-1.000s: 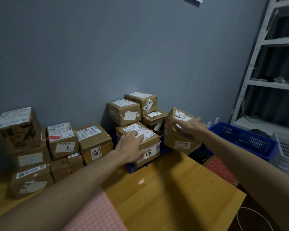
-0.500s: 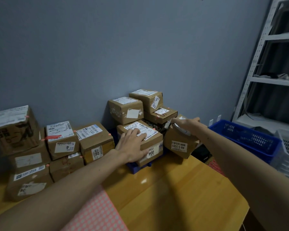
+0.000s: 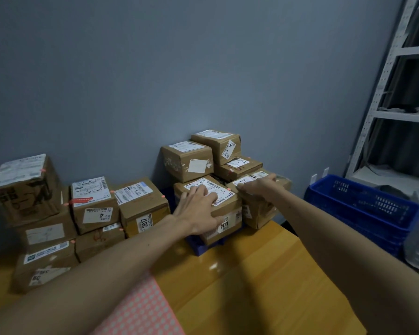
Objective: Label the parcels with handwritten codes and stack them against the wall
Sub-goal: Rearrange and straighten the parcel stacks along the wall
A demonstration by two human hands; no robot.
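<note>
L hand (image 3: 198, 209) flat on top of 004 box (image 3: 231, 209), fingers straight + spread, gripping nothing. R hand (image 3: 259, 187) clamped on parcel (image 3: 259, 213), fingers curled over its top label. Parcel just R of 004 box, side by side; contact not clear. Three more boxes (image 3: 186, 163) stacked behind 004 box, vs wall (image 3: 179, 81). Blue tray (image 3: 198, 247) under 004 box, on table (image 3: 252, 286). Box pile (image 3: 94, 206) L of 004 box. Blue crate (image 3: 363, 209) well R of 004 box, rack (image 3: 397, 117) farther R. Pink dotted mat (image 3: 140, 310) nearside of 004 box.

Left hand (image 3: 198, 211), right hand (image 3: 259, 188): both bare; forearms (image 3: 107, 274) bare up to frame edge.
</note>
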